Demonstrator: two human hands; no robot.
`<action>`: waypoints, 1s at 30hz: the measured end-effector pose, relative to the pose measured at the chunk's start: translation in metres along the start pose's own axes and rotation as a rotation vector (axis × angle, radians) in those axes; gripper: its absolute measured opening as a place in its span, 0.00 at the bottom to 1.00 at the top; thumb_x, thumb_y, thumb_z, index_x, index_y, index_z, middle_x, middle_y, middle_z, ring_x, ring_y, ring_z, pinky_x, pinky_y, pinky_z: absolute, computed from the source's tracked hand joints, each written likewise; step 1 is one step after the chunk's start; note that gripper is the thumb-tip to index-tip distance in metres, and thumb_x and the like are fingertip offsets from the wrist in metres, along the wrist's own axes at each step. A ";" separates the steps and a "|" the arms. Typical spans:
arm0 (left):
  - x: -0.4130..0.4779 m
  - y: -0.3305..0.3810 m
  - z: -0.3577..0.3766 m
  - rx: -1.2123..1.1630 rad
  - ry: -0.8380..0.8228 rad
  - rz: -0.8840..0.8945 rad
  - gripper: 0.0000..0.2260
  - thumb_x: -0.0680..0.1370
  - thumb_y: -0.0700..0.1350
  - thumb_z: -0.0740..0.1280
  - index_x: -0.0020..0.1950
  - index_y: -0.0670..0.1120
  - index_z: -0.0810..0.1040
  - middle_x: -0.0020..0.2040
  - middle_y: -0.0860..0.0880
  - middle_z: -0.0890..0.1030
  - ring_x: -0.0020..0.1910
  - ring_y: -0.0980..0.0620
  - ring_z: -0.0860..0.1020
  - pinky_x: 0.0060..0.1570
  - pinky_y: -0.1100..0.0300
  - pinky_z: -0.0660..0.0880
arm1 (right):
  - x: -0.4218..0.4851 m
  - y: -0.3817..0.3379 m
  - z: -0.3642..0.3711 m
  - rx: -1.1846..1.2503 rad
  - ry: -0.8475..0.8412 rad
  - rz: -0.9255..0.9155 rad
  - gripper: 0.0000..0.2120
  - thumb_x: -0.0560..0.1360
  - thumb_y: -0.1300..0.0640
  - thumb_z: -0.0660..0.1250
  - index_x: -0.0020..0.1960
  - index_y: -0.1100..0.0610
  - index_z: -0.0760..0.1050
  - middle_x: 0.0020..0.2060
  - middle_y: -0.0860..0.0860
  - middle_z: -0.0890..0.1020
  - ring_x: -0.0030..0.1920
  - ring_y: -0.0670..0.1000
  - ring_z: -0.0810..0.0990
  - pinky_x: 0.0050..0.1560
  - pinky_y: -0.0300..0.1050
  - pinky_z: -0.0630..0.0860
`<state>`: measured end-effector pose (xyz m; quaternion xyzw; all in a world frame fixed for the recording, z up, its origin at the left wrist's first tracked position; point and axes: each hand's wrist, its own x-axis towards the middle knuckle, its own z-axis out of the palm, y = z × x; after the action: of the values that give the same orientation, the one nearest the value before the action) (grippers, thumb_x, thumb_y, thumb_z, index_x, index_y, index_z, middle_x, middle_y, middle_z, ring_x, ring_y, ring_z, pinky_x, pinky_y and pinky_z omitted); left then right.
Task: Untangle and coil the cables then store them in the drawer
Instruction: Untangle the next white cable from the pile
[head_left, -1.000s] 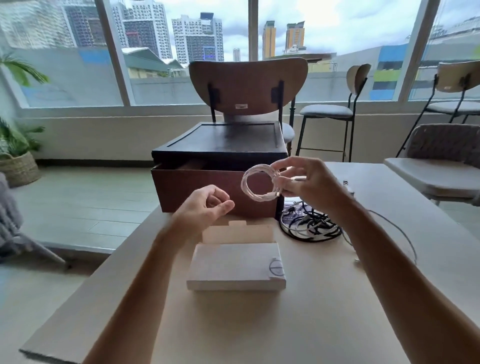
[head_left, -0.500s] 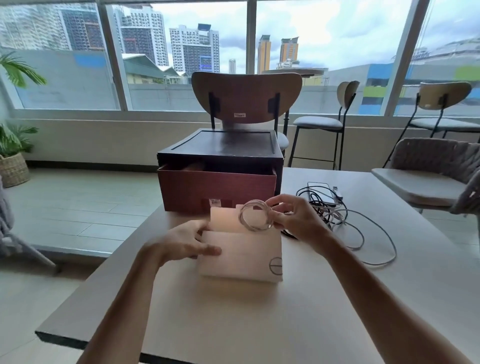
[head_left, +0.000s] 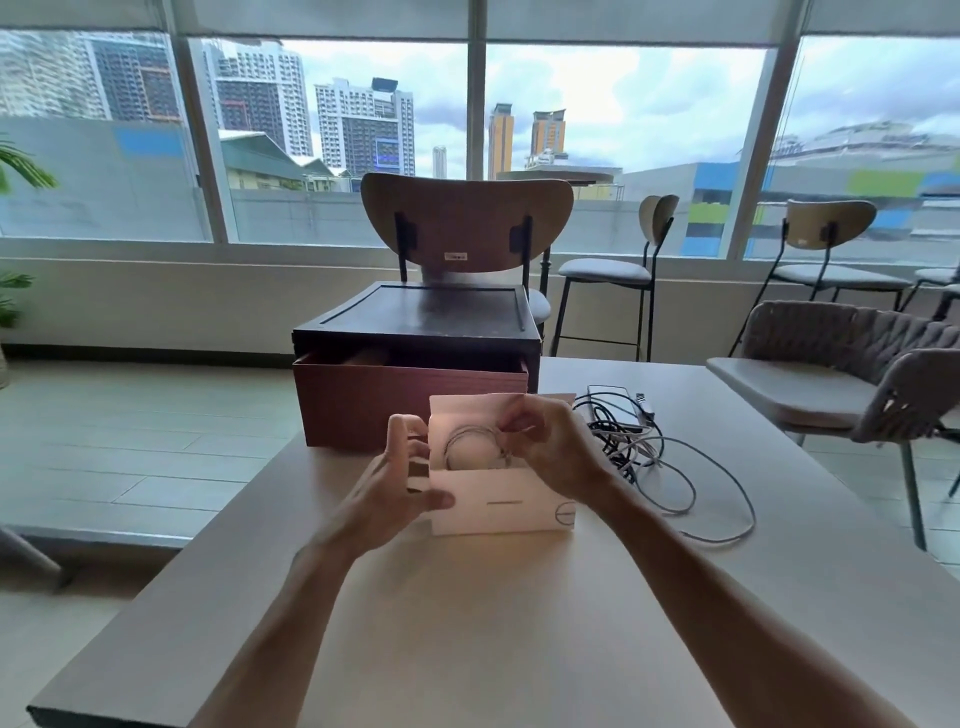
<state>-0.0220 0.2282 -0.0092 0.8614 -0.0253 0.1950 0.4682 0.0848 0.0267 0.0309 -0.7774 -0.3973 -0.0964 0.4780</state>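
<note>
A small white cardboard box (head_left: 511, 506) stands tilted up on the table, its flap open. My left hand (head_left: 400, 478) grips its left side. My right hand (head_left: 550, 447) pinches a coiled white cable (head_left: 470, 441), and the coil sits partly inside the box's opening. Behind the box is a dark wooden drawer unit (head_left: 415, 332) with its reddish drawer (head_left: 363, 405) pulled out a little. To the right lies a tangle of black and grey cables (head_left: 644, 457) with a dark flat adapter (head_left: 613, 400).
The beige table (head_left: 467, 623) has its left edge close to my left arm. A wooden chair (head_left: 467, 223) stands behind the drawer unit. A woven chair (head_left: 852, 374) sits at the right, with bar stools by the window.
My left hand took hold of the white box and tilted it up. My right hand lowered the coiled white cable from in front of the drawer into the box's opening.
</note>
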 end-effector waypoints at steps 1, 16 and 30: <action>0.001 0.000 0.000 0.003 -0.001 0.003 0.33 0.70 0.38 0.79 0.57 0.58 0.59 0.55 0.47 0.78 0.52 0.52 0.81 0.48 0.49 0.83 | 0.000 0.000 0.004 -0.021 -0.014 -0.009 0.07 0.70 0.65 0.75 0.42 0.55 0.81 0.37 0.46 0.84 0.38 0.42 0.83 0.42 0.37 0.78; 0.011 -0.021 -0.007 -0.063 0.084 -0.053 0.26 0.75 0.35 0.73 0.59 0.52 0.58 0.58 0.46 0.79 0.54 0.49 0.81 0.52 0.54 0.82 | -0.011 -0.001 0.016 -0.138 0.235 -0.059 0.09 0.77 0.65 0.66 0.52 0.58 0.84 0.48 0.49 0.85 0.46 0.42 0.81 0.48 0.21 0.70; 0.010 -0.031 -0.012 0.014 0.189 -0.022 0.25 0.77 0.33 0.70 0.59 0.55 0.60 0.56 0.54 0.78 0.55 0.62 0.78 0.54 0.63 0.75 | -0.017 0.019 0.024 -0.108 0.414 0.021 0.08 0.75 0.66 0.66 0.47 0.56 0.81 0.43 0.48 0.84 0.42 0.38 0.80 0.42 0.29 0.73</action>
<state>-0.0094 0.2574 -0.0246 0.8429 0.0299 0.2701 0.4645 0.0811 0.0329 -0.0033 -0.7696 -0.2767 -0.2704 0.5080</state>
